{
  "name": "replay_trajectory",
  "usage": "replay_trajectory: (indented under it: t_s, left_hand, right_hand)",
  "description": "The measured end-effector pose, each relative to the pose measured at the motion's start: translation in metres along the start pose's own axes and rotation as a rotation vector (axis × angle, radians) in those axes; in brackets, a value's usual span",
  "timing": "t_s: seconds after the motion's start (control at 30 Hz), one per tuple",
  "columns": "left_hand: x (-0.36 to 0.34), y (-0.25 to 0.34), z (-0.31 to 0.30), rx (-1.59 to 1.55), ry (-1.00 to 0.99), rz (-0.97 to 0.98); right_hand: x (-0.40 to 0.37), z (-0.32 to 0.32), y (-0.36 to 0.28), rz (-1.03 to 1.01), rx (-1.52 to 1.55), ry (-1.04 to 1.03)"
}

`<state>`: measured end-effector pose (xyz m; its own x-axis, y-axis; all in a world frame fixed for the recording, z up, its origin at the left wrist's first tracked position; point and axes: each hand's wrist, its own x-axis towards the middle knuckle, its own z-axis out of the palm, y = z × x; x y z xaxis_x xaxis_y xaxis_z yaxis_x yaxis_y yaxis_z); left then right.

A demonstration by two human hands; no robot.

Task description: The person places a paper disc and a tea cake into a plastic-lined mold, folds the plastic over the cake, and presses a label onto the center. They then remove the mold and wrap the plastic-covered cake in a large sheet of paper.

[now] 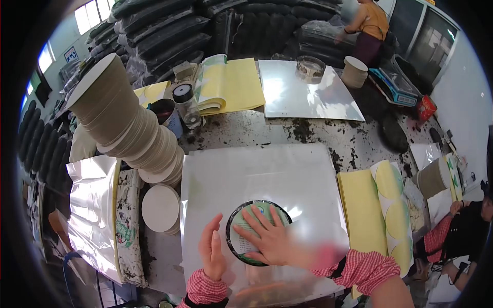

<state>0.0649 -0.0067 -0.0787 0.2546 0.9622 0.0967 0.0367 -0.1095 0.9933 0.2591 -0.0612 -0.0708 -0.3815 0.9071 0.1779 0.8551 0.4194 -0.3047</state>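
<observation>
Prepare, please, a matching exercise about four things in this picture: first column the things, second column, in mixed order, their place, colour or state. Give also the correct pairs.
Column 1
1. right hand
2. left hand
3. jar
4. tall stack of discs

Column 2
A. pale beige
B. beside the round green label, not touching it
C. see-through, with a dark lid
D. fingers spread over the round green label

Correct pairs: 1-D, 2-B, 3-C, 4-A
</observation>
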Motion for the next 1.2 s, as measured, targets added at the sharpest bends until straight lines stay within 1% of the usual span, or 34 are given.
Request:
replay_trajectory:
  t_s: [0.03, 0.07, 0.13, 0.17, 0.2, 0.27, 0.33, 0.37, 0.4, 0.47, 0.5, 0.57, 0.6, 0.67, 0.7, 0.73, 0.77, 0.8, 0.83, 0.87, 0.9, 0.93, 1.03, 1.1, 1.17, 1.2]
  left_hand:
    - [-0.001, -0.001, -0.005, 0.129, -0.033, -0.017]
    - [0.001, -0.008, -0.006, 0.13, -0.035, -0.024]
    - [0.018, -0.032, -0.005, 0.287, -0.211, -0.087]
    - [0.023, -0.035, -0.004, 0.266, -0.215, -0.017]
    - [0.026, -0.03, -0.003, 0.269, -0.215, 0.001]
    - [0.023, -0.015, 0.001, 0.436, -0.174, 0.102]
    - [0.012, 0.052, 0.02, 0.596, -0.217, 0.421]
    - [-0.001, 0.075, 0.036, 0.637, -0.314, 0.531]
    - [-0.011, 0.089, 0.054, 0.675, -0.405, 0.64]
    - [-0.017, 0.091, 0.082, 0.638, -0.354, 0.915]
    - [-0.02, 0.093, 0.09, 0.649, -0.315, 0.917]
    - [-0.037, 0.094, 0.102, 0.843, -0.438, 0.887]
    - [-0.046, 0.096, 0.107, 0.853, -0.433, 0.882]
    - [-0.052, 0.099, 0.112, 0.915, -0.356, 1.01]
    - [-0.052, 0.103, 0.11, 0.902, -0.402, 0.948]
    - [-0.049, 0.11, 0.106, 0.91, -0.385, 0.941]
    - [-0.046, 0.117, 0.102, 0.926, -0.48, 0.866]
    - [-0.043, 0.122, 0.099, 0.932, -0.578, 0.778]
    - [-0.039, 0.117, 0.103, 0.932, -0.538, 0.862]
    - [-0.039, 0.121, 0.106, 0.925, -0.546, 0.828]
    - [-0.037, 0.13, 0.107, 0.964, -0.615, 0.792]
    - [-0.032, 0.136, 0.106, 1.006, -0.686, 0.764]
    - [-0.022, 0.141, 0.084, 1.036, -0.795, 0.739]
    - [-0.019, 0.134, 0.06, 1.193, -0.74, 0.474]
    - [-0.011, 0.106, 0.018, 1.077, -0.644, 0.41]
    - [-0.01, 0.087, 0.0, 0.849, -0.591, 0.246]
  right_hand:
    - [0.003, 0.001, 0.0, 0.0, 0.019, -0.037]
    - [0.003, 0.002, -0.001, 0.003, 0.024, -0.041]
    - [0.005, 0.001, -0.001, 0.014, -0.046, -0.11]
    - [0.005, 0.001, -0.001, 0.011, -0.055, -0.097]
    - [0.004, 0.003, 0.0, 0.006, -0.041, -0.091]
    - [0.003, 0.004, 0.001, -0.003, -0.026, -0.083]
    - [0.0, 0.004, -0.001, 0.134, 0.049, -0.308]
    - [-0.003, 0.01, 0.0, 0.039, -0.016, -0.004]
    - [-0.007, 0.032, 0.002, 0.046, -0.043, 0.1]
    - [-0.011, 0.012, -0.008, 0.051, 0.002, 0.11]
    - [-0.008, 0.007, -0.008, 0.015, -0.009, 0.104]
    - [-0.012, 0.005, -0.015, -0.043, -0.158, -0.045]
    - [-0.015, 0.008, -0.019, -0.053, -0.153, -0.042]
    - [-0.012, 0.011, -0.018, -0.009, -0.172, -0.001]
    - [-0.014, 0.007, -0.011, -0.023, -0.172, 0.007]
    - [-0.019, 0.0, 0.003, 0.02, -0.183, 0.129]
    - [-0.019, -0.003, 0.012, 0.062, -0.189, 0.239]
    - [-0.012, 0.003, 0.02, 0.044, -0.18, 0.214]
    - [-0.006, 0.016, 0.03, 0.218, -0.031, 0.226]
    - [-0.01, 0.028, 0.03, 0.404, 0.118, 0.237]
    - [-0.018, 0.036, 0.021, 0.411, 0.135, 0.218]
    - [-0.021, 0.044, 0.01, 0.361, 0.222, 0.163]
    - [-0.026, 0.065, -0.036, 0.237, 0.499, 0.024]
    - [-0.02, 0.071, -0.059, 0.147, 0.668, -0.037]
    - [-0.016, 0.074, -0.067, 0.037, 0.816, -0.106]
    - [-0.016, 0.082, -0.045, 0.031, 0.765, -0.223]
